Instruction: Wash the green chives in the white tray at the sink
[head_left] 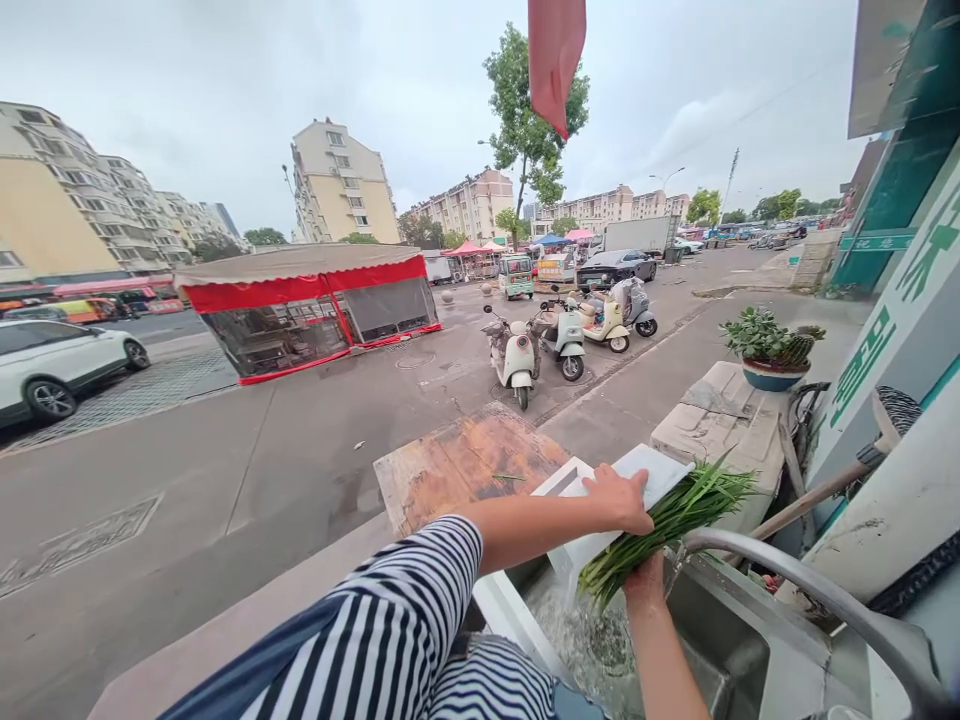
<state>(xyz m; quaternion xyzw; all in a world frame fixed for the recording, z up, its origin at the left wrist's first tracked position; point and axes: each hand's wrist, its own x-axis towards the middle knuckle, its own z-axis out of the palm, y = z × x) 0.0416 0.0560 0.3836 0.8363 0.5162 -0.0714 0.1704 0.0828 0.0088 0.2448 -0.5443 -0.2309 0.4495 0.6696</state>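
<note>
A bundle of long green stalks lies tilted above the sink, its cut ends toward the water in the left basin. My right hand is under the bundle, wrapped round it from below. Reaching across from the left, my left hand rests at a white rectangular container beside the stalks, its thumb and fingers apart. The container is tipped, and water runs off its lower end. A curved metal faucet arches over the sink at the right, with water coming from its spout.
A stained wooden board adjoins the sink at the left. Behind the stalks, a potted succulent stands on a pale box. A wooden handle leans at the right. Scooters are parked farther off.
</note>
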